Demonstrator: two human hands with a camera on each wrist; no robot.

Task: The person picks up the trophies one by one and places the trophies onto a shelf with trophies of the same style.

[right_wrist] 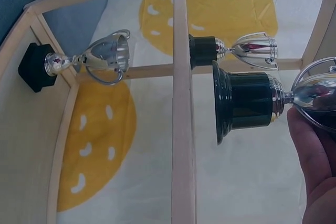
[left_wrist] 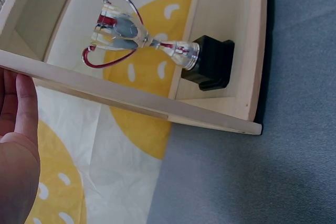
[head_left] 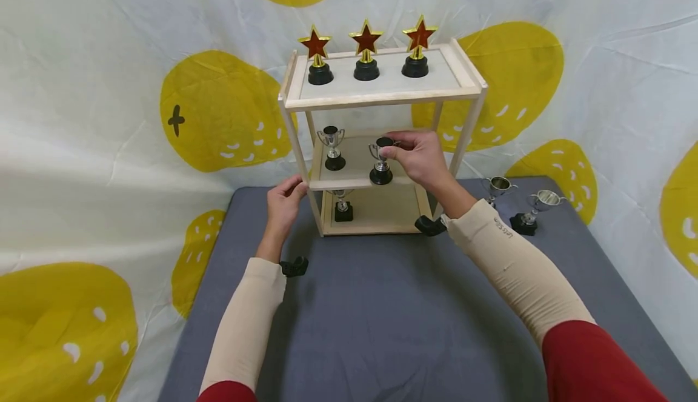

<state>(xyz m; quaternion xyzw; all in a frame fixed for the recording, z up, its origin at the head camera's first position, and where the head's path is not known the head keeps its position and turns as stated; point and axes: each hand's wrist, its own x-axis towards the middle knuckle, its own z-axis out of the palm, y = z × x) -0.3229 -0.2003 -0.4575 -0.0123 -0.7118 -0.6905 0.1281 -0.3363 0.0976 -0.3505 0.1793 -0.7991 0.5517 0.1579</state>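
Note:
My right hand pinches a small silver trophy cup by its cup, upright with its black base at the front edge of the middle shelf. In the right wrist view, the base of this trophy shows large beside the shelf rail. Another silver trophy stands to its left on the same shelf. On the bottom shelf is a third trophy with a square black base. My left hand grips the left post of the wooden shelf unit, thumb and fingers at middle-shelf height.
Three star trophies with black bases, one being the middle star trophy, line the top shelf. Two silver cups, including the far-right cup, stand right of the unit on the grey tabletop. A patterned cloth hangs behind.

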